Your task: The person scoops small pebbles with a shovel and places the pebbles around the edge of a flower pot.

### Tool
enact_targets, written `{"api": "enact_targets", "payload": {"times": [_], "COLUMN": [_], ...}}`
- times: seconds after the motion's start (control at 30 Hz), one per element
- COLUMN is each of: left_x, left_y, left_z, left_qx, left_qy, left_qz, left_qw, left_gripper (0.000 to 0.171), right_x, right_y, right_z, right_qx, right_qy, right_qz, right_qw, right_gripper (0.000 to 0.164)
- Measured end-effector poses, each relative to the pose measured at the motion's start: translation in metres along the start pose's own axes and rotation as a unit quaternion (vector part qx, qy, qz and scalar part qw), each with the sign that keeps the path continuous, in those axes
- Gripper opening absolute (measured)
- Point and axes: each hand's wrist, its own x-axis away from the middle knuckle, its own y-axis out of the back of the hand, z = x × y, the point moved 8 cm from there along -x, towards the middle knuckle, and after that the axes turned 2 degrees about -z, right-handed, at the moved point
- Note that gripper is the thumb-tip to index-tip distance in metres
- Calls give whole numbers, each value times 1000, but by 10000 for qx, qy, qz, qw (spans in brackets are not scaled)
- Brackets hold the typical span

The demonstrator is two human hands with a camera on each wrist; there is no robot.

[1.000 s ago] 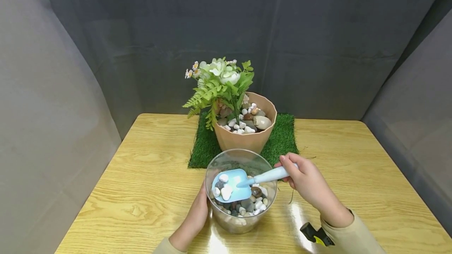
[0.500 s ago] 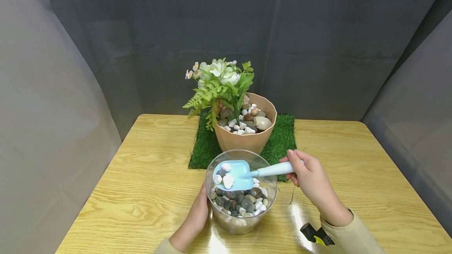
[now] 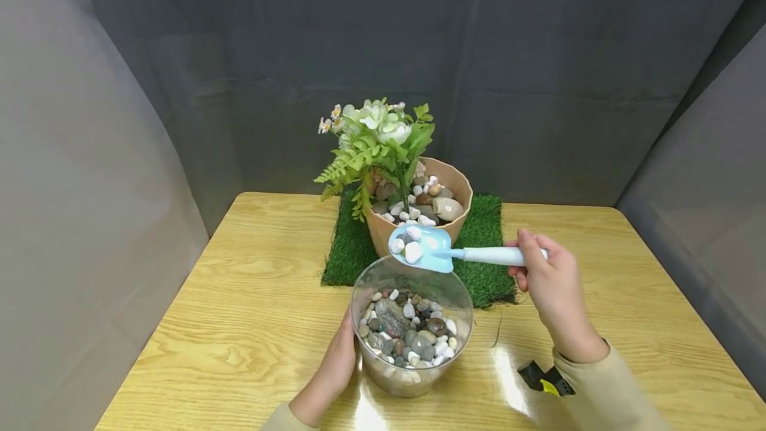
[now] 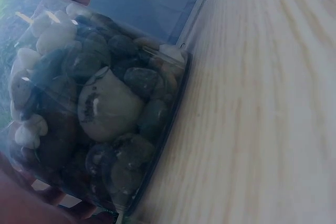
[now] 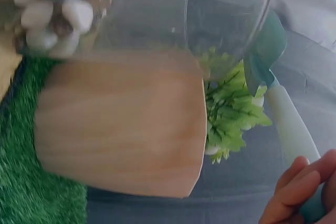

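Note:
My right hand [image 3: 553,291] grips the white handle of a light blue hand shovel [image 3: 439,243]. Several white pebbles and a grey one [image 3: 413,251] lie on its blade. The shovel hangs above the far rim of a clear container [image 3: 391,383], which holds grey, brown and white pebbles. In the right wrist view, fingers [image 5: 294,190] curl round the handle. My left hand [image 3: 336,358] holds the container's left side, its fingertips mostly hidden in the head view. At the lower left of the left wrist view, fingers [image 4: 52,195] lie against the container's wall.
Behind the container, a peach flower pot [image 3: 378,231] stands on a green turf mat [image 3: 485,285]. White flowers and ferns [image 3: 383,132] rise from its stones. The wooden table [image 3: 239,285] is bordered by grey curtains [image 3: 509,85].
My right hand has lifted the loaded shovel out of the container, away from me and to the right. Its pebbles stay on the blade. The left hand and container are nearly still.

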Motion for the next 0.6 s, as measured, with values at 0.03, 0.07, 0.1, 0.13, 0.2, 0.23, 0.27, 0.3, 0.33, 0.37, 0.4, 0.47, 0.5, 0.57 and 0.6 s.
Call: {"api": "enact_targets", "payload": {"times": [0.03, 0.07, 0.1, 0.13, 0.2, 0.23, 0.27, 0.3, 0.33, 0.37, 0.4, 0.47, 0.5, 0.57, 0.6], "left_x": [0, 0, 0, 1, 1, 1, 1, 1, 1, 1, 1, 1, 1, 2, 2], "left_y": [0, 0, 0, 0, 0, 0, 0, 0, 0, 0, 0, -1, -1, -1, -1], "left_z": [0, 0, 0, 0, 0, 0, 0, 1, 0, 0, 0, 0, 0, -1, 0], "left_qx": [-27, -56, -77, -108, -136, -137, -123, -116, -99, -81, -72, -43, -48, -105, -113], "left_qy": [-8, -19, -30, -41, -48, -38, -34, -34, -32, -26, -27, -30, -10, -28, -11], "left_qz": [10, 12, 14, 9, 1, -8, -9, -14, -19, -20, -27, -10, -19, -14, -15], "left_qw": [10000, 10000, 10000, 9999, 9999, 9999, 9999, 9999, 9999, 10000, 10000, 10000, 10000, 9999, 9999], "left_gripper": [63, 63, 63, 63, 63, 62, 62, 62, 62, 62, 63, 62, 63, 63, 63], "right_x": [-3, -7, -11, -14, -22, -25, -29, -32, -35, -39, -42, -47, -49, -53, -55], "right_y": [2, 4, 6, 7, 7, 8, 8, 7, 7, 7, 7, 4, 2, -2, -5], "right_z": [0, 1, 1, 1, 2, 1, 1, 0, -1, -1, -1, -1, 0, 2, 3], "right_qx": [-20, -20, -5, 21, 65, 69, 81, 85, 99, 97, 104, 127, 154, 181, 172], "right_qy": [15, 36, 49, 66, 93, 86, 66, 52, 36, 17, 7, 47, 91, 162, 197], "right_qz": [-48, -91, -111, -126, -141, -144, -145, -144, -154, -162, -161, -137, -116, -46, -12], "right_qw": [10000, 10000, 9999, 9999, 9998, 9998, 9998, 9998, 9998, 9998, 9998, 9998, 9998, 9997, 9997], "right_gripper": [53, 53, 54, 55, 58, 59, 60, 60, 60, 59, 59, 59, 60, 62, 62]}}
